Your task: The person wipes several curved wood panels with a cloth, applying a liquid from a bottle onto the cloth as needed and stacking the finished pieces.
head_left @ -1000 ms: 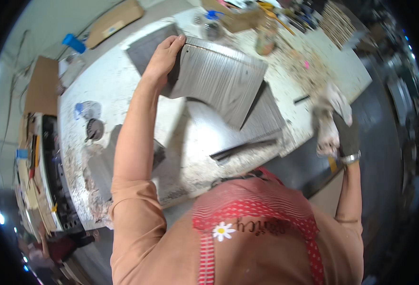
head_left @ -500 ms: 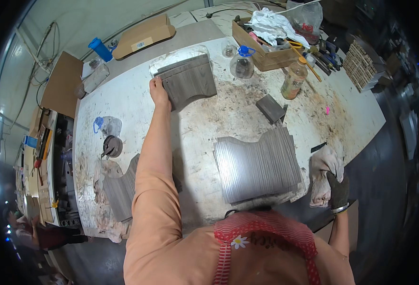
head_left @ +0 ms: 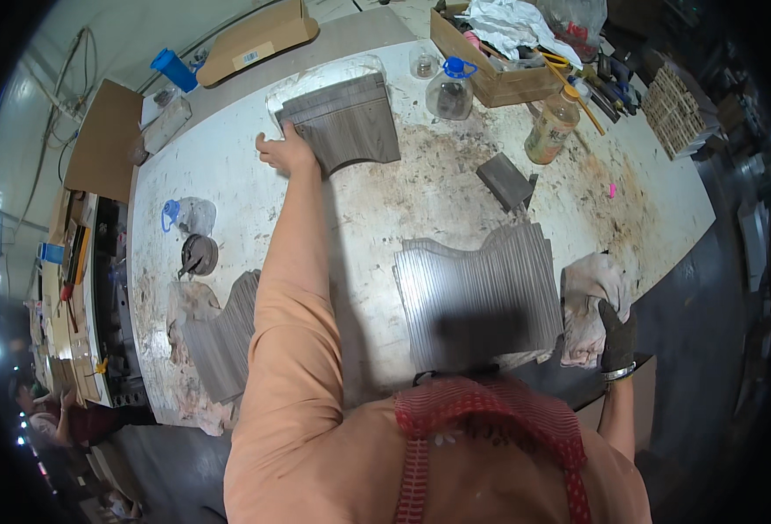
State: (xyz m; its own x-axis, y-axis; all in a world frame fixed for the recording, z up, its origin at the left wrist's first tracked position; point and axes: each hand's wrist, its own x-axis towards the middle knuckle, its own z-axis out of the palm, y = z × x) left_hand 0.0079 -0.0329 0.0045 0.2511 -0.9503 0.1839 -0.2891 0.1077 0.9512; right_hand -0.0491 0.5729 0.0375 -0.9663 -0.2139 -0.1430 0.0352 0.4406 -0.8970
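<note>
My left hand (head_left: 286, 151) reaches far across the white stained table (head_left: 420, 201) and grips the near left edge of a grey wood-grain panel (head_left: 344, 129) lying flat at the far side. My right hand (head_left: 617, 336), in a dark glove, holds a crumpled dirty rag (head_left: 588, 301) at the table's near right edge. Beside the rag lies a stack of grey ribbed panels (head_left: 477, 293) with a notched outline, right in front of me.
Another pile of grey panels (head_left: 221, 336) sits at the near left. A small dark block (head_left: 506, 179), a clear jug with blue cap (head_left: 449, 90), a bottle (head_left: 550, 133), a cardboard box (head_left: 490, 70) of clutter, a cup and tape roll (head_left: 198, 253) stand around.
My left hand carried one grey panel from above the near stack to the far side of the table and laid it flat. The right hand stayed on the rag.
</note>
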